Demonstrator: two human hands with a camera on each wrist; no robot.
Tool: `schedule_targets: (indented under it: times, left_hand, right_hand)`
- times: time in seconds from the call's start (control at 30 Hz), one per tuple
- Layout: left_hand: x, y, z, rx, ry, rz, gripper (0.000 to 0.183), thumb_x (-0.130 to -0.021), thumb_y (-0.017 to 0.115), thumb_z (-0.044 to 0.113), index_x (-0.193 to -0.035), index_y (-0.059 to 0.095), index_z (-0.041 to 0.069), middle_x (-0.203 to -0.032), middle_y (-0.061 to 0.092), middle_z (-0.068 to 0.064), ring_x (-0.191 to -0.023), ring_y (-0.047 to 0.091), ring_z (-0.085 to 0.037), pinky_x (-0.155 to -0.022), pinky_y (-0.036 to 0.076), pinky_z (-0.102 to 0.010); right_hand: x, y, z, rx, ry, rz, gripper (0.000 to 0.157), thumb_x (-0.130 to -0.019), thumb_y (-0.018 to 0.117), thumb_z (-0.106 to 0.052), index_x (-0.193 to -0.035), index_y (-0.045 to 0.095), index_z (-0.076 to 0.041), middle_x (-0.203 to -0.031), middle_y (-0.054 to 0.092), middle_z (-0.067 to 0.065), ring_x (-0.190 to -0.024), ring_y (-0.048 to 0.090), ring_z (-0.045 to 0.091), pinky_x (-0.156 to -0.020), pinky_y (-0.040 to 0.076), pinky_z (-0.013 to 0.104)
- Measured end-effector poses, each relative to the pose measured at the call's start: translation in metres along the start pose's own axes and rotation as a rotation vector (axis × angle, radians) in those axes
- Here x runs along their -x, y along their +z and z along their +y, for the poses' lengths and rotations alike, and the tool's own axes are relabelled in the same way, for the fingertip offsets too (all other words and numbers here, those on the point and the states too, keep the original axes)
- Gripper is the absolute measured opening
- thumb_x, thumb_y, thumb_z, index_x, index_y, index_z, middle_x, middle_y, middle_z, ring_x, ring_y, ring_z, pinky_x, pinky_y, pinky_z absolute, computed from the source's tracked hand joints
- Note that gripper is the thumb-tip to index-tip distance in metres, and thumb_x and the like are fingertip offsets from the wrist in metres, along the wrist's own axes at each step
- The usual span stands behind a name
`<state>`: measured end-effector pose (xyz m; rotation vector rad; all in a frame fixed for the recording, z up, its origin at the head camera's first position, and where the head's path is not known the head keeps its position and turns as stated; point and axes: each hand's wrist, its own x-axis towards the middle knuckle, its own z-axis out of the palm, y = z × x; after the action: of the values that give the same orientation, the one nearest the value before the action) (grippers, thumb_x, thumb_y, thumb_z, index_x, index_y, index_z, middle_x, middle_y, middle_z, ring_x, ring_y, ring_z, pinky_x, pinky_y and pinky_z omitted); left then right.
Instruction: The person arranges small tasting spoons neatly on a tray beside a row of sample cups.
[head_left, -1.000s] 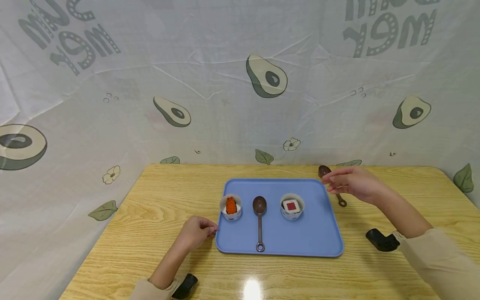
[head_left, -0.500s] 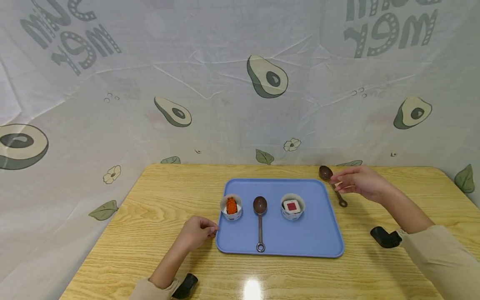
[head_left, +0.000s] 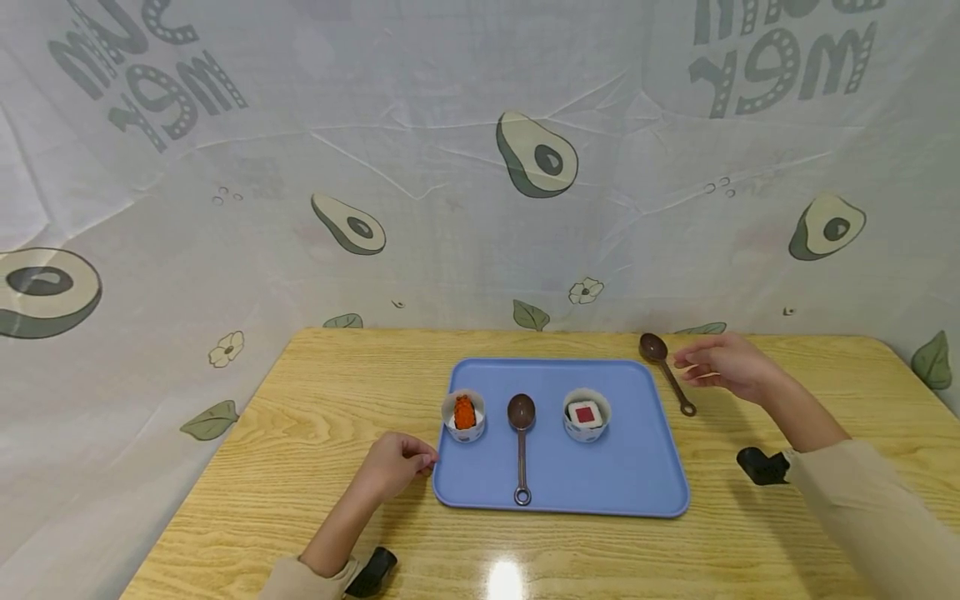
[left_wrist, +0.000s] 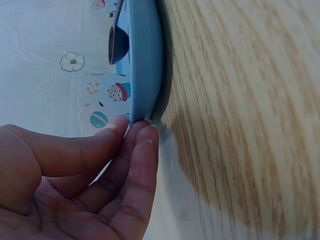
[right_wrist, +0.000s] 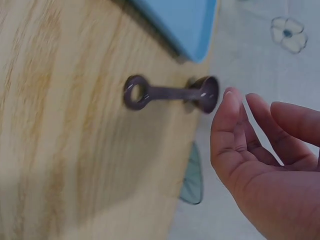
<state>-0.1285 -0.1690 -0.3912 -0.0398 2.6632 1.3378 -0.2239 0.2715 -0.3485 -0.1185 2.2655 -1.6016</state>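
Note:
My left hand pinches the left rim of the blue tray; the left wrist view has the thumb on one side of the rim and the fingers on the other. On the tray lie a brown spoon and two paper cups: the left cup holds an orange-topped sushi piece, the right cup a white sushi roll with a red centre. Right of the tray, a second brown spoon lies on the table. My right hand hovers beside it, fingers loosely bent, holding nothing.
The wooden table ends at a white cloth printed with avocados, which hangs behind and at the left. Black camera mounts sit at both wrists, the right mount above the table.
My right hand has moved right, away from the tray corner and off the second spoon, which now shows in full. The left hand stays at the tray's rim.

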Motion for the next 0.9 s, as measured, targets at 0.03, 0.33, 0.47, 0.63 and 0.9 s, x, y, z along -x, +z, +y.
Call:
schedule_targets:
  times: [0.03,0.33,0.47,0.63,0.9]
  left_hand:
    - [0.0,0.0,0.0,-0.002,0.0,-0.001,0.013,-0.084,0.057,-0.008,-0.079,0.069,-0.005,-0.071,0.064,-0.007,-0.067,0.061,-0.018,-0.06,0.052,-0.03]
    - [-0.001,0.0,-0.001,-0.007,0.006,0.004,0.013,-0.083,0.057,-0.008,-0.079,0.069,-0.004,-0.07,0.064,-0.007,-0.067,0.061,-0.018,-0.06,0.051,-0.029]
    - [-0.001,0.001,-0.001,-0.013,0.005,0.009,0.013,-0.083,0.058,-0.008,-0.078,0.069,-0.004,-0.07,0.064,-0.006,-0.066,0.061,-0.018,-0.059,0.051,-0.029]
    - [-0.001,0.001,-0.001,-0.017,-0.002,0.011,0.013,-0.083,0.058,-0.008,-0.078,0.069,-0.004,-0.07,0.064,-0.006,-0.066,0.061,-0.017,-0.059,0.051,-0.028]
    - [-0.001,0.001,-0.001,-0.012,-0.008,0.009,0.013,-0.084,0.057,-0.008,-0.079,0.069,-0.004,-0.07,0.063,-0.006,-0.066,0.061,-0.017,-0.059,0.051,-0.029]
  right_hand:
    - [-0.001,-0.001,0.003,0.009,0.006,0.006,0.037,-0.096,0.038,-0.004,-0.123,0.038,0.023,-0.097,0.06,0.005,-0.082,0.061,0.017,-0.078,0.051,0.033]
    - [-0.01,-0.005,0.023,-0.007,0.041,0.021,0.035,-0.095,0.041,-0.004,-0.12,0.044,0.02,-0.096,0.062,0.003,-0.083,0.06,0.016,-0.077,0.051,0.033]
    - [-0.012,-0.002,0.028,0.01,0.041,0.026,0.034,-0.093,0.042,-0.001,-0.118,0.045,0.021,-0.096,0.061,0.005,-0.083,0.058,0.017,-0.078,0.05,0.033]
    - [-0.014,0.002,0.033,0.034,0.046,0.038,0.033,-0.092,0.041,0.0,-0.116,0.046,0.022,-0.097,0.059,0.006,-0.08,0.056,0.015,-0.073,0.05,0.032]
    - [-0.015,0.006,0.038,0.072,0.064,0.039,0.036,-0.094,0.041,-0.003,-0.121,0.043,0.021,-0.114,0.054,0.021,-0.09,0.056,0.016,-0.078,0.049,0.033]
